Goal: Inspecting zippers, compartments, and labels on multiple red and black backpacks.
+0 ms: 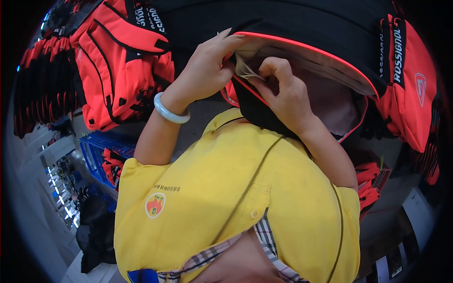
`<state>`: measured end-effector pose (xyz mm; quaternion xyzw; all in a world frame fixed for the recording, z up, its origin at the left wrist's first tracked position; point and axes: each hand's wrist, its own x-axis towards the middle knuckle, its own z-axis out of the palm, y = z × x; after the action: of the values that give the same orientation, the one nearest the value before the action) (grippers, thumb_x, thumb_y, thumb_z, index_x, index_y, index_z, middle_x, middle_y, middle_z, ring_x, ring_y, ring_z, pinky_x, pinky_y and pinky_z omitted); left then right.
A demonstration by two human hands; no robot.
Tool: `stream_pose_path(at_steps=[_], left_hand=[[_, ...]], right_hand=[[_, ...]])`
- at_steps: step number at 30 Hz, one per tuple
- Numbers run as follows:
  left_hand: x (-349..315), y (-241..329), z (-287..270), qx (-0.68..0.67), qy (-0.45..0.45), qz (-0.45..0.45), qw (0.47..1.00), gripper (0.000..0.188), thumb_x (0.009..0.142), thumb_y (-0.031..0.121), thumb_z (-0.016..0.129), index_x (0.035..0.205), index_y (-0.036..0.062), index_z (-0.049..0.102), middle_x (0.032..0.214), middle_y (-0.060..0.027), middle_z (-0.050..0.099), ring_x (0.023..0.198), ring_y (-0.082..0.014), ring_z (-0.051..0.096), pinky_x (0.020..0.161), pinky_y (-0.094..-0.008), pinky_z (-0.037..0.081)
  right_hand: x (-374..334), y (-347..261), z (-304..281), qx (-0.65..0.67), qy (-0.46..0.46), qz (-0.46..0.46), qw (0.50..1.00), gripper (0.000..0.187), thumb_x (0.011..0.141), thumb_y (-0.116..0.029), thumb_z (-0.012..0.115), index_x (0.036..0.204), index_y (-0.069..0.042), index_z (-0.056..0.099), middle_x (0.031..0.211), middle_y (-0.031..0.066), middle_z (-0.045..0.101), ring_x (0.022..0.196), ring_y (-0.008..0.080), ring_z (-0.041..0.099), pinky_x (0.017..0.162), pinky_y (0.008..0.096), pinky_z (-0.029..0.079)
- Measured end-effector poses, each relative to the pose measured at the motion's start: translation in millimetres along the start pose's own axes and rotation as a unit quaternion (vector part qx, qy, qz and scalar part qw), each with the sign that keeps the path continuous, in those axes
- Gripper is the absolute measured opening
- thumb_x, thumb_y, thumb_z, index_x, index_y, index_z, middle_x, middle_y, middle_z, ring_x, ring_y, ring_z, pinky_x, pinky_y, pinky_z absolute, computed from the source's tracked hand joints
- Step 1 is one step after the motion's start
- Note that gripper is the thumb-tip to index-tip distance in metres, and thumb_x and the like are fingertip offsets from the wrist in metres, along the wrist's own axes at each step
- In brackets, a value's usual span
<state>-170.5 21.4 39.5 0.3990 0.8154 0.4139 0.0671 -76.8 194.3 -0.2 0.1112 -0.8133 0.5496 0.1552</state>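
Observation:
In front of my chest a black bag with red edging (259, 111) gapes wide, its pale beige inside showing. At the left corner of its mouth, my left hand (207, 66) grips the edge, some fingertips hidden by the fabric. A light bangle circles that wrist. My right hand (288, 94) reaches over the near rim with fingers curled and pinches a fold of beige lining fabric (246, 70) close to the left hand. Whether anything small is between those fingertips, I cannot tell.
Red and black backpacks (118, 66) stand stacked on the left. Another red bag with black strap (415, 89) hangs at the right. Lower left is a blue plastic crate (96, 160) beside red and black pieces; more red pieces (368, 186) lie by my right elbow.

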Motion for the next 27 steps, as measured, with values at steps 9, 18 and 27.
stream_pose_path(at_steps=[9, 18, 27], left_hand=[[-4, -5, 6, 0.016, 0.000, 0.027, 1.000, 0.057, 0.062, -0.014, 0.049, 0.118, -0.0033, 0.057, 0.107, -0.0217, 0.062, 0.102, -0.0396, 0.058, 0.103, -0.0404, 0.040], [-3, -6, 4, 0.033, -0.014, 0.006, 0.999, 0.058, 0.061, -0.014, 0.048, 0.118, -0.0029, 0.057, 0.104, -0.0207, 0.064, 0.102, -0.0406, 0.059, 0.112, -0.0450, 0.033], [-3, -7, 7, 0.023, -0.024, -0.023, 0.999, 0.062, 0.062, -0.015, 0.047, 0.120, 0.0024, 0.058, 0.108, -0.0193, 0.064, 0.104, -0.0384, 0.059, 0.104, -0.0432, 0.041]], right_hand=[[8, 1, -14, -0.128, -0.106, -0.079, 0.983, 0.019, 0.082, -0.006, 0.070, 0.096, -0.006, 0.057, 0.077, 0.0102, 0.060, 0.068, 0.0270, 0.062, 0.062, 0.0345, 0.049], [9, 1, -15, -0.100, -0.109, -0.043, 0.988, 0.013, 0.082, -0.004, 0.070, 0.086, -0.003, 0.057, 0.076, 0.0107, 0.059, 0.067, 0.0271, 0.060, 0.061, 0.0349, 0.047], [12, 2, -17, -0.091, -0.118, -0.080, 0.986, 0.015, 0.080, -0.001, 0.069, 0.093, -0.004, 0.064, 0.079, 0.0116, 0.063, 0.071, 0.0275, 0.063, 0.064, 0.0338, 0.049]])
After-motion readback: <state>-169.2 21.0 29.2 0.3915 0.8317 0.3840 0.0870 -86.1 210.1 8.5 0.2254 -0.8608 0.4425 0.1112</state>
